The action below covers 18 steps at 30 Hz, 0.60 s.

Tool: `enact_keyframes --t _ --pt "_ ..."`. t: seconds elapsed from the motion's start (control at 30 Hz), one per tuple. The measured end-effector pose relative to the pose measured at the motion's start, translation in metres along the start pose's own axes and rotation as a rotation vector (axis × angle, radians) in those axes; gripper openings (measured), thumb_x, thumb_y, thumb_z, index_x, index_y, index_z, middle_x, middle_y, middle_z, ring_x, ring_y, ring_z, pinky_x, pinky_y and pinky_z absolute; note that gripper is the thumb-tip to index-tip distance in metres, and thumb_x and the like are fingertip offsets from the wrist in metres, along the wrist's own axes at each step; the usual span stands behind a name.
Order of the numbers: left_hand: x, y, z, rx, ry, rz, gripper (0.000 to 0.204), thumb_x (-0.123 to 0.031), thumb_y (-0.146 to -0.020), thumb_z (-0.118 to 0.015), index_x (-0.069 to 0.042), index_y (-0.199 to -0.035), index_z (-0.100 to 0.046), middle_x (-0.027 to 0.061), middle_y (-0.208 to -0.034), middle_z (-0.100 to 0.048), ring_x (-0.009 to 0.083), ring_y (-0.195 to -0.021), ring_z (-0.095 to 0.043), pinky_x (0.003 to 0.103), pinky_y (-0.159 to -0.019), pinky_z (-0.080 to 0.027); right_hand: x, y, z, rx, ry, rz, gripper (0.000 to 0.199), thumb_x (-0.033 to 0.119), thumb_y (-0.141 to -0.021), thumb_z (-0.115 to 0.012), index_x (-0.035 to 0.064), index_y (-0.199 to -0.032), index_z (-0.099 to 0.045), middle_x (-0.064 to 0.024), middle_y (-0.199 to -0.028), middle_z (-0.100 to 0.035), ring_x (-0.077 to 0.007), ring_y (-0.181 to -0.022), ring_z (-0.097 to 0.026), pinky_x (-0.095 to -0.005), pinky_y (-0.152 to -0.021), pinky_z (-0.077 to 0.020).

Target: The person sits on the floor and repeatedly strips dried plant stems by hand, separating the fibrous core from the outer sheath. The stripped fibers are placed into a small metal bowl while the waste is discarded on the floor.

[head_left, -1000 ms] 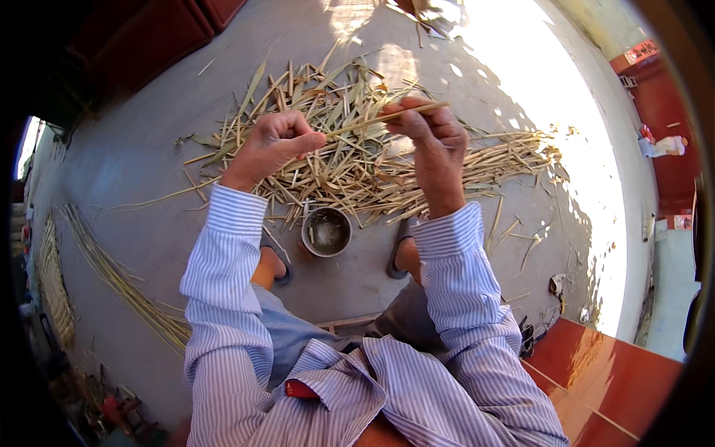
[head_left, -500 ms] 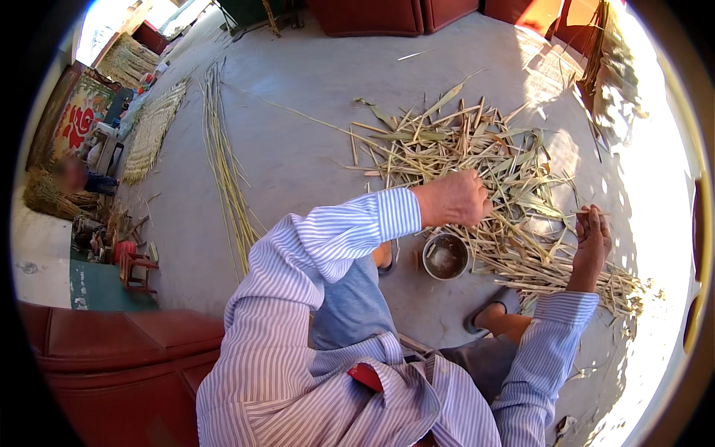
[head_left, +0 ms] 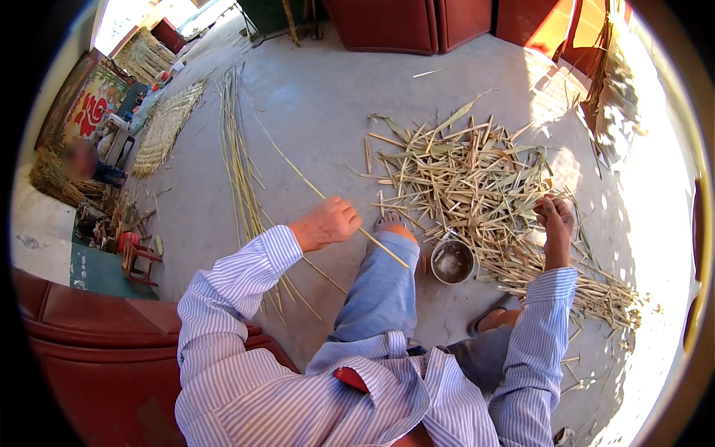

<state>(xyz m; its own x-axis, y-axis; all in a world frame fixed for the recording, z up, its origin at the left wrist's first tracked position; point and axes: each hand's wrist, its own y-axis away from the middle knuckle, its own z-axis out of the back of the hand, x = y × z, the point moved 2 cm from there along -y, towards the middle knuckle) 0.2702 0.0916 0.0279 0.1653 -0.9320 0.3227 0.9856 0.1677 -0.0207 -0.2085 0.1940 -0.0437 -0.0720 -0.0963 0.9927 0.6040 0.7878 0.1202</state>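
My left hand (head_left: 326, 223) is closed around a long thin reed stalk (head_left: 387, 253), in front of my bent left knee. The stalk slants from the far left down to the near right, its cut end sticking out past my fingers. My right hand (head_left: 557, 225) is raised over the right side of a heap of dry reed leaves and short cut pieces (head_left: 465, 175). Its fingertips are pinched together; what they hold is too small to make out. Between my feet, at the heap's near edge, stands a round metal bowl (head_left: 452, 281) with murky liquid inside.
More long stalks (head_left: 235, 153) lie on the concrete floor to my left. Beyond them is a woven reed mat (head_left: 170, 127). A small wooden stool (head_left: 139, 262) and a person (head_left: 93, 165) are at far left. Red sofas (head_left: 387, 26) stand ahead and behind left (head_left: 112, 350).
My left hand has swung left from over the heap, drawing the stalk across with it. My right hand has shifted slightly left. The view has turned a little.
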Motion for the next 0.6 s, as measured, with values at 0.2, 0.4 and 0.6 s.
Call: enact_keyframes --t 0.2,0.4,0.6 --pt "0.069 0.194 -0.072 0.284 0.12 0.356 0.017 -0.007 -0.078 -0.057 -0.007 -0.095 -0.061 0.0097 -0.087 -0.061 0.032 -0.086 -0.057 0.043 -0.076 -0.046 -0.017 0.004 -0.037 0.104 0.052 0.034 0.015 0.019 -0.095 -0.06 0.0042 -0.098 -0.063 -0.0014 -0.084 -0.068 -0.0076 -0.072 -0.064 -0.0185 -0.059 -0.045" --pt "0.09 0.361 -0.172 1.327 0.094 0.846 0.049 -0.011 -0.065 -0.079 -0.011 -0.11 -0.059 0.0161 -0.111 -0.067 0.0312 -0.111 -0.062 0.044 -0.088 -0.052 -0.04 -0.012 -0.047 0.19 0.235 0.131 0.013 0.012 -0.085 -0.059 0.0013 -0.086 -0.066 -0.0027 -0.069 -0.065 -0.0097 -0.064 -0.06 -0.0235 -0.054 -0.043" --pt "0.084 0.348 -0.163 1.362 0.132 0.841 0.035 -0.018 -0.072 -0.073 -0.009 -0.106 -0.066 0.0142 -0.11 -0.068 0.0352 -0.108 -0.062 0.045 -0.088 -0.051 -0.076 -0.035 -0.049 0.138 0.795 0.11 0.024 0.028 -0.076 -0.064 0.0052 -0.077 -0.072 -0.0153 -0.069 -0.066 -0.0297 -0.068 -0.066 -0.0397 -0.066 -0.0509"
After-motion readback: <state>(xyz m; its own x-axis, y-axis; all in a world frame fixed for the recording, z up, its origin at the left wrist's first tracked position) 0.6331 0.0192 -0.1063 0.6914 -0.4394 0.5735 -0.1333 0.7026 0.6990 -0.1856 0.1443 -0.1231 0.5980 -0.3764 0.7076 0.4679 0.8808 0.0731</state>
